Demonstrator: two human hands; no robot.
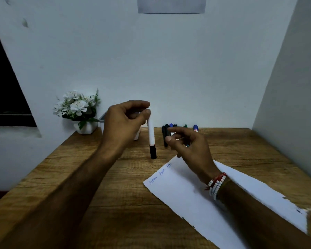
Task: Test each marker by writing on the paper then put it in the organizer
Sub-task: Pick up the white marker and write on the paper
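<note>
My left hand [126, 123] pinches the top of a white marker with a black cap [151, 137], which hangs upright above the wooden table [97, 177]. My right hand [188, 146] hovers just right of it, fingers loosely apart, above the far corner of the white paper [196, 200]. The paper lies at an angle and carries three small blue scribbles near its left edge. Behind my right hand, several markers [171, 130] with black, blue and green caps lie by the wall. The white organizer [137, 135] is mostly hidden behind my left hand.
A white pot of white flowers [79, 110] stands at the table's back left corner. Walls close the table in at the back and the right. A dark window opening is at the far left. A printed sheet hangs on the back wall.
</note>
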